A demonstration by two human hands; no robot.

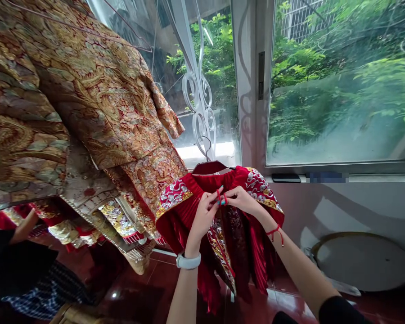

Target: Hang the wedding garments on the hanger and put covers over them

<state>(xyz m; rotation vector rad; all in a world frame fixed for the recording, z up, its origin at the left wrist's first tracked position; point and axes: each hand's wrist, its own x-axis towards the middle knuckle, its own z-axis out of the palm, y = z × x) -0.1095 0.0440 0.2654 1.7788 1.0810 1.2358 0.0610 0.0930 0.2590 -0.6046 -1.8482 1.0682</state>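
A red jacket [185, 213] with silver and gold embroidery hangs on a dark hanger [211, 168], its front panels parted below the neck. At the neck opening, my left hand [205, 213] is closed in a pinch on a thin red cord [219, 196]. My right hand [243, 200] also pinches at the cord, close beside the left fingertips. The exact shape of the cord's ends is partly hidden by the fingers. A pale band sits on my left wrist, a red string bracelet on my right.
Gold brocade garments [97, 90] hang at the left. Behind the jacket stand a white scrolled metal bar [199, 103] and windows. A dark phone-like slab [286, 178] lies on the sill. A round board [362, 261] leans at lower right. Another person's arm [25, 225] shows at lower left.
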